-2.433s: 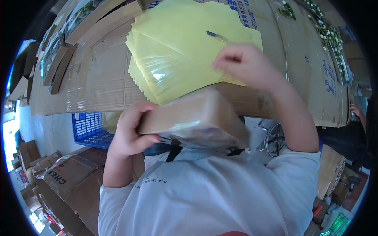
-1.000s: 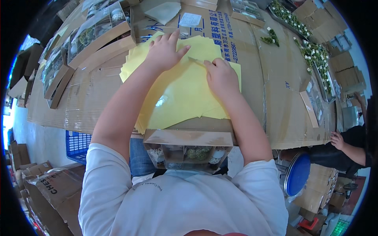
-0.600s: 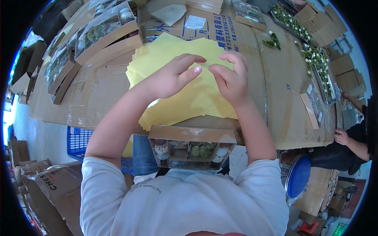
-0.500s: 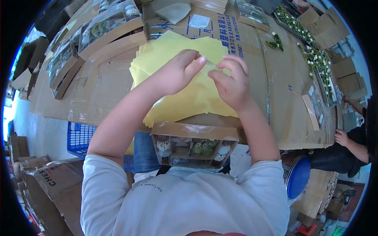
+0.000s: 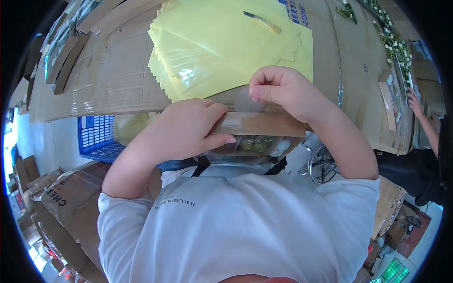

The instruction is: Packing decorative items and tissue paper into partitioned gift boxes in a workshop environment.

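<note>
Cardboard box [image 5: 283,123], one: my left fingers [image 5: 222,140] gripped it, right fingers [image 5: 264,92] clamped one translucent disc [image 5: 247,104]; one cutter [image 5: 262,21] lay beyond.

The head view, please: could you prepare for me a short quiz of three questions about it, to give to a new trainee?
1. Where does the slim dark-tipped tool lie?
A) in the blue basket
B) on the yellow sheets
C) on the floor

2. True or false: the left hand is touching the windowed box.

3. Fill in the gap: the clear piece in the grip of the right hand looks ____ in shape.

Key: 1. B; 2. true; 3. round
</note>
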Tool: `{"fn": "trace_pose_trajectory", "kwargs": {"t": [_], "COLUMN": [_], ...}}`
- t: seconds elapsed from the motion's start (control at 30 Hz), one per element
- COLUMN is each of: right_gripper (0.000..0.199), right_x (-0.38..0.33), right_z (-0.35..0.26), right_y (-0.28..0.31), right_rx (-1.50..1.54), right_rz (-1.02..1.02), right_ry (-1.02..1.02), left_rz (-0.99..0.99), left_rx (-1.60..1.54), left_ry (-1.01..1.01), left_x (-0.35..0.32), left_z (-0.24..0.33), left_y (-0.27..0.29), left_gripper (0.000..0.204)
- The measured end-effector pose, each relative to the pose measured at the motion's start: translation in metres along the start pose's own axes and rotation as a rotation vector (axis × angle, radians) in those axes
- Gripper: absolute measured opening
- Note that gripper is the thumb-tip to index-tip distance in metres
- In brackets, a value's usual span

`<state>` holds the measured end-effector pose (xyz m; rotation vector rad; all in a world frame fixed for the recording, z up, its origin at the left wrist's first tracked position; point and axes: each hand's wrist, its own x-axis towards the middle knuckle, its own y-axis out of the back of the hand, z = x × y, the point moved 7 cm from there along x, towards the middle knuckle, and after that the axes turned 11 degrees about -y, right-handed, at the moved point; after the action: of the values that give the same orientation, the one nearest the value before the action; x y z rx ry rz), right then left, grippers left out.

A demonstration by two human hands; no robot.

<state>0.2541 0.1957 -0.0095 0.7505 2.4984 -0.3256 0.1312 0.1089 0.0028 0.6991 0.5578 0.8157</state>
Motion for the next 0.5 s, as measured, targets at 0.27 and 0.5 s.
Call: {"fn": "trace_pose_trajectory", "kwargs": {"t": [0.27, 0.5], "right_gripper": [0.015, 0.010], "right_x": [0.006, -0.006], "right_z": [0.026, 0.031], "right_y": [-0.006, -0.011], "right_rx": [-0.022, -0.147], "right_rz": [0.070, 0.171], "right_ry": [-0.137, -0.169], "left_rz": [0.173, 0.163], "left_rx": [-0.124, -0.113], "left_ry": [-0.011, -0.256], "left_x": [-0.001, -0.001], "left_z": [-0.009, 0.005], "left_y": [-0.006, -0.007], "left_gripper": [0.095, 0.080]}}
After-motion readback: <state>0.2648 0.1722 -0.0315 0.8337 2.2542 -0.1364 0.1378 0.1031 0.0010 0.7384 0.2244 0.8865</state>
